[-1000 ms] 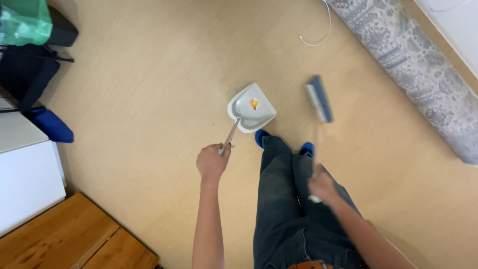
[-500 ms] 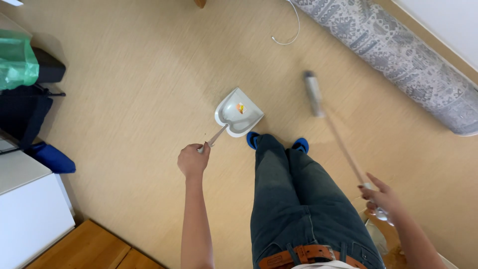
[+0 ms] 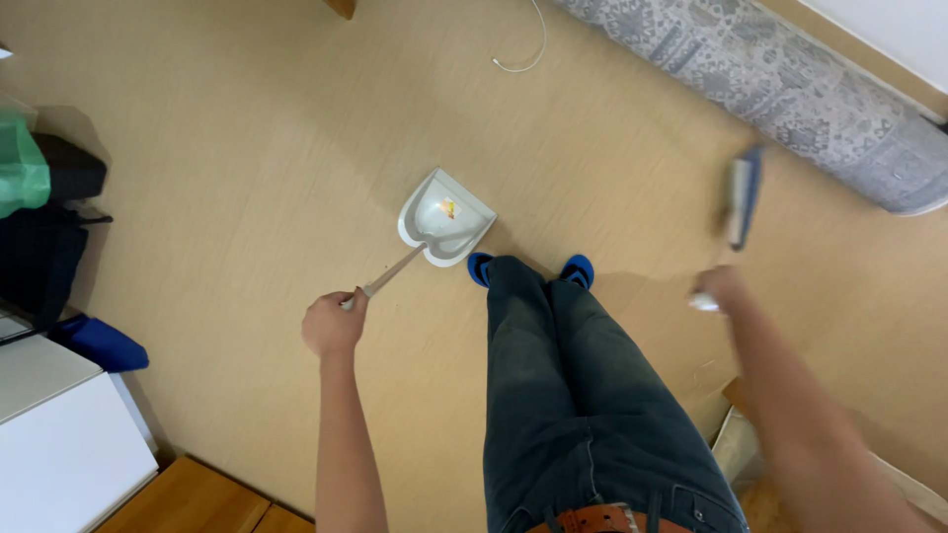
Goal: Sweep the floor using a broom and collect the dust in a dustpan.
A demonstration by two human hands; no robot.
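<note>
Head view: broom (image 3: 740,202) now swung rightward, blurred.

I see wide free floor (image 3: 247,128) ahead and left of the dustpan (image 3: 446,219), so a hand can pass there freely. On the far left stand dark bags (image 3: 44,252) and a white cabinet (image 3: 59,434), which close that side. A thin cable (image 3: 528,49) lies on the floor further ahead. On the right, the rolled rug (image 3: 790,89) blocks the way along the wall, and the broom (image 3: 741,202) hangs before it. The shoes (image 3: 481,266) stand just behind the dustpan.
</note>
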